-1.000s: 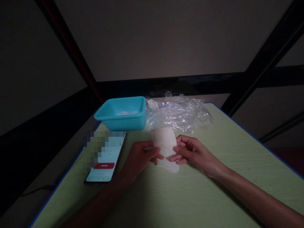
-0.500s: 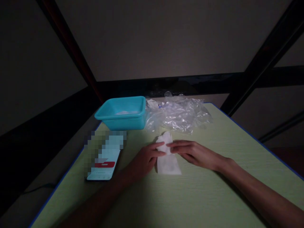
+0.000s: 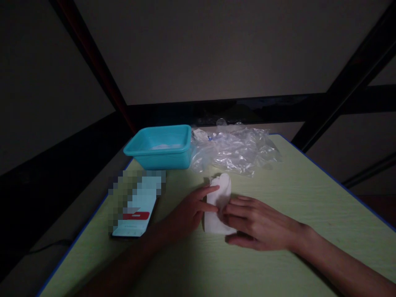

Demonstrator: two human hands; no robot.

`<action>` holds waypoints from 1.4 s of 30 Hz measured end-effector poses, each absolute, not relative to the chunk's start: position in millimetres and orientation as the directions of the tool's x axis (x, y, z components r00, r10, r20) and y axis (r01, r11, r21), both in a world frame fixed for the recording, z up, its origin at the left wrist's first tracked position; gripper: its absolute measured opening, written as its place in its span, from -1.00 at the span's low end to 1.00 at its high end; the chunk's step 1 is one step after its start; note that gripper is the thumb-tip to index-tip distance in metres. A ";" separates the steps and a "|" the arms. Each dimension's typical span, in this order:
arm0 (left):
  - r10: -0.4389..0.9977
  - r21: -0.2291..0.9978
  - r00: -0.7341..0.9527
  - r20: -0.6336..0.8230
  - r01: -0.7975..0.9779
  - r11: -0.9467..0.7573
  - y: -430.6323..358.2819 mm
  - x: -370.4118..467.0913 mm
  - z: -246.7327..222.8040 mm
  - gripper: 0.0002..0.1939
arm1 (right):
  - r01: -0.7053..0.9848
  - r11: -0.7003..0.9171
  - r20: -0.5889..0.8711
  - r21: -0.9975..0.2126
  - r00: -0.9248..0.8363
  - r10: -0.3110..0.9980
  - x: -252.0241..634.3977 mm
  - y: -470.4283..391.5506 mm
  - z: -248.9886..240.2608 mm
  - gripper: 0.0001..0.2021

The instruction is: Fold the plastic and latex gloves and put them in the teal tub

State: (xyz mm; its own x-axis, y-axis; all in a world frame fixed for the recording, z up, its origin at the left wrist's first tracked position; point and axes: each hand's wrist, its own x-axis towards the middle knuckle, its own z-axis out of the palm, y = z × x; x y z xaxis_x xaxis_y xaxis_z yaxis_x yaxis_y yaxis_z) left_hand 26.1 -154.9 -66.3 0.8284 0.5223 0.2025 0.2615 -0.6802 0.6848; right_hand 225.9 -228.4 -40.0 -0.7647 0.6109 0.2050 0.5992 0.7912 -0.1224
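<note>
A small white piece, paper or cloth, lies on the pale green table with its folded, rounded end pointing away from me. From the left, my left hand rests two spread fingertips on it. My right hand is bent over its lower right part, fingertips touching its surface and thumb low beside its near edge. Part of the white piece is hidden under the right fingers. Neither hand lifts it.
A turquoise plastic basket stands at the back left, something pale inside. Crumpled clear plastic bags lie right of it. A phone with a lit, partly blurred screen lies at the left. Blue edging borders the table.
My right hand has moved nearer to me, down along the white piece, and its fingers have spread somewhat. The upper end of the piece now looks smoother. My left hand has shifted slightly.
</note>
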 end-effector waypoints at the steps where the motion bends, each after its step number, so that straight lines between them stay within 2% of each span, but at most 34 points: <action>1: 0.522 0.700 0.825 0.215 0.243 -0.671 -155.3 26.6 -65.9 -0.52 | 0.602 0.792 0.216 -0.095 -0.765 0.607 224.9 -228.9 -40.5 -0.75; 4: 0.575 0.780 0.774 0.264 0.179 -0.600 -156.0 29.0 -64.3 -0.56 | 0.613 0.790 0.237 0.017 -0.770 0.592 221.2 -231.3 -41.3 -0.82; 7: 0.686 0.898 0.672 0.279 0.070 -0.434 -155.5 33.2 -63.6 -0.60 | 0.602 0.790 0.222 0.115 -0.791 0.570 216.5 -235.1 -41.3 -0.83; 9: 0.736 0.967 0.639 0.223 -0.049 -0.251 -154.7 36.5 -64.3 -0.58 | 0.585 0.794 0.219 0.164 -0.806 0.549 213.9 -237.7 -40.7 -0.83; 11: 0.761 0.986 0.631 0.154 -0.144 -0.081 -153.7 39.4 -65.9 -0.56 | 0.568 0.799 0.232 0.196 -0.819 0.525 212.2 -240.3 -39.6 -0.84; 13: 0.795 0.985 0.595 0.117 -0.171 -0.017 -152.4 41.4 -67.8 -0.58 | 0.549 0.812 0.247 0.199 -0.830 0.500 211.2 -243.0 -38.4 -0.85; 16: 0.867 0.991 0.487 0.108 -0.119 -0.057 -150.4 42.2 -69.7 -0.63 | 0.512 0.847 0.239 0.143 -0.848 0.472 210.2 -247.0 -37.4 -0.84; 19: 0.891 0.979 0.406 0.204 -0.085 -0.186 -150.9 40.3 -67.2 -0.65 | 0.504 0.860 0.225 0.078 -0.850 0.477 209.9 -249.3 -37.9 -0.86; 22: 0.826 0.957 0.488 0.283 -0.082 -0.279 -156.2 36.1 -59.9 -0.77 | 0.521 0.852 0.222 0.046 -0.837 0.500 209.9 -249.3 -38.3 -0.88; 25: 0.702 0.973 0.677 0.220 -0.105 -0.204 -162.4 32.6 -53.9 -0.83 | 0.518 0.854 0.228 0.044 -0.838 0.496 209.4 -248.8 -37.7 -0.86; 29: 0.566 0.986 0.818 0.101 -0.005 -0.168 -165.1 31.3 -52.9 -0.73 | 0.509 0.858 0.246 0.067 -0.842 0.480 208.1 -249.5 -37.2 -0.84; 32: 0.515 0.985 0.856 0.032 0.059 -0.159 -165.4 29.5 -53.1 -0.66 | 0.504 0.860 0.277 0.086 -0.841 0.465 207.3 -250.2 -37.0 -0.82; 35: 0.487 0.981 0.873 0.036 0.063 -0.184 -166.0 27.8 -54.4 -0.63 | 0.507 0.858 0.336 0.088 -0.826 0.453 207.6 -249.5 -34.8 -0.76; 38: 0.494 0.990 0.869 0.016 0.056 -0.129 -165.3 29.0 -60.3 -0.63 | 0.542 0.837 0.420 0.077 -0.779 0.466 209.9 -247.2 -30.7 -0.71; 40: 0.527 0.996 0.850 -0.003 0.051 -0.077 -163.4 30.6 -65.2 -0.61 | 0.588 0.807 0.466 0.046 -0.727 0.504 212.6 -244.3 -28.6 -0.71; 42: 0.563 0.998 0.826 -0.009 0.040 -0.043 -160.8 31.0 -67.9 -0.52 | 0.650 0.758 0.475 -0.055 -0.651 0.593 215.8 -240.1 -28.0 -0.72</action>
State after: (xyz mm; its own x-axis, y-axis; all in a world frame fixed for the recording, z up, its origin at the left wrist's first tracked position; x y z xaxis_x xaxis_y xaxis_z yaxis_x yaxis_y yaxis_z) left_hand 31.0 -160.8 -67.9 0.8261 0.5634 -0.0093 0.0405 -0.0429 0.9983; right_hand 215.8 -240.1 -28.0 -0.6506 0.5927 0.4748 0.6500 0.7579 -0.0553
